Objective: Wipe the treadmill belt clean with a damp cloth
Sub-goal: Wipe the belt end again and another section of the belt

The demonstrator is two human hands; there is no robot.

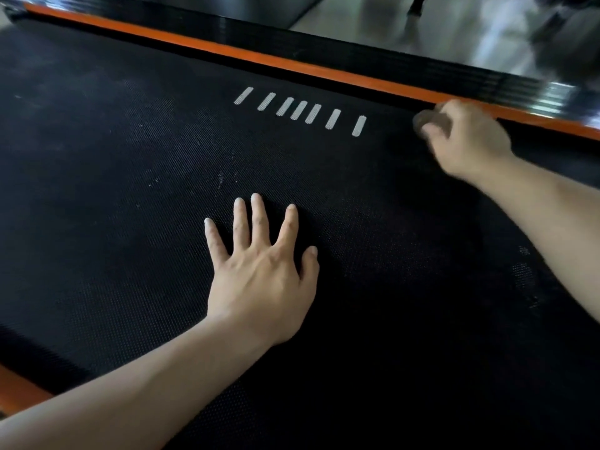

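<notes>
The black textured treadmill belt [130,196] fills most of the view, with faint dusty smears and specks on it. My left hand [259,271] lies flat on the belt near the middle, fingers spread, holding nothing. My right hand [464,141] is at the far right edge of the belt, by the orange strip, fingers closed around a small dark brownish cloth [425,120] that is mostly hidden in the fist and blurred.
An orange strip [227,51] and a glossy black side rail [324,47] run along the belt's far edge. Several white dashes [298,110] are printed on the belt. Another orange edge [16,391] shows at the lower left. Shiny floor [454,27] lies beyond.
</notes>
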